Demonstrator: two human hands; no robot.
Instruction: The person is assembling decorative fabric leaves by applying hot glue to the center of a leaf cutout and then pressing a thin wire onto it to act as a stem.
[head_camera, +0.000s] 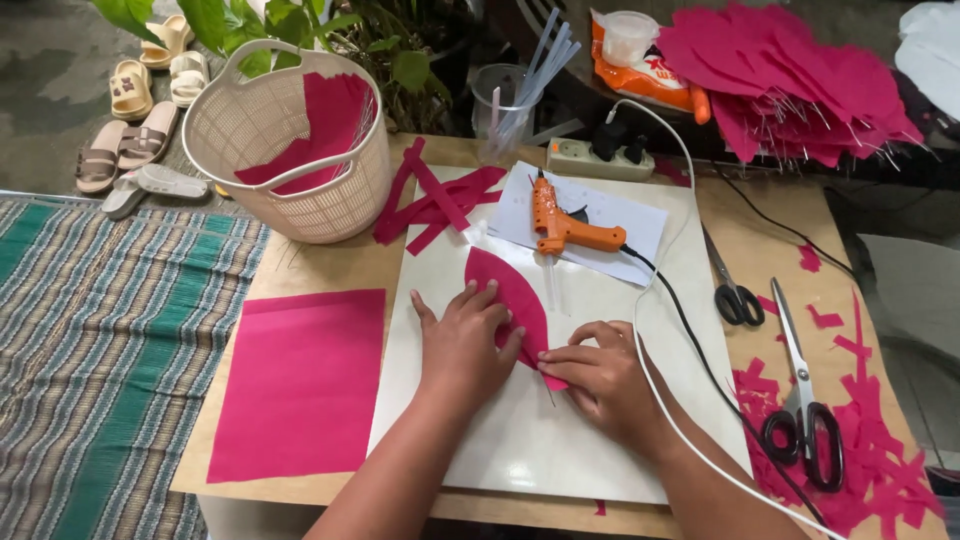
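Note:
A pink petal-shaped paper piece (500, 280) lies on a white board (520, 440) in the middle of the low table. My left hand (462, 345) lies flat on the petal's lower left part, fingers spread. My right hand (600, 375) pinches the petal's lower tip with fingers together, where a thin stick pokes out. An orange glue gun (562, 225) rests on a white sheet just behind the petal, its black cord running off to the right.
A pink paper sheet (300, 380) lies left of the board. A cream basket (290, 140) with pink paper stands at back left, beside pink strips (435, 205). Two scissors (735, 295) (805, 420) and pink scraps lie right. Finished pink petals (790, 80) are piled at back right.

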